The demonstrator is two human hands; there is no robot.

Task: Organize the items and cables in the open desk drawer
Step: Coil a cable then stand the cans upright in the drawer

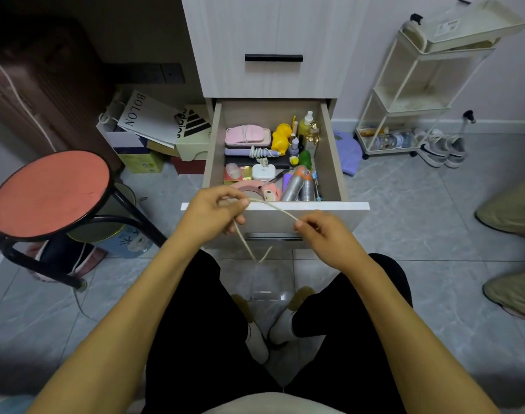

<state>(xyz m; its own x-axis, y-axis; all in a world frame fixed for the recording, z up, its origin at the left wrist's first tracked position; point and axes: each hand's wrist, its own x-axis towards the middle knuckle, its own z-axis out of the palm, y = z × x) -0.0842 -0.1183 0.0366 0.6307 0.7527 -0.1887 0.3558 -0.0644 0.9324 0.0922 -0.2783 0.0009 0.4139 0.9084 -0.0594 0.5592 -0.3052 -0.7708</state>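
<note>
A thin white cable (274,208) stretches between my two hands in front of the open drawer (333,162). My left hand (218,212) pinches one part of it near the drawer's front edge. My right hand (321,231) pinches it lower right. A loop of the cable hangs down between my knees. Inside the drawer lie a pink case (247,135) with a cord on it, a purple case with a coiled white cable (259,152), a yellow duck (281,138), bottles (306,122), silver cans (298,186) and a pink tape roll (249,188).
A round red stool (49,192) stands at the left. Boxes and paper bags (153,130) sit left of the drawer unit. A white rolling cart (413,94) and shoes (443,150) are at the right. The closed upper drawer (273,46) is above.
</note>
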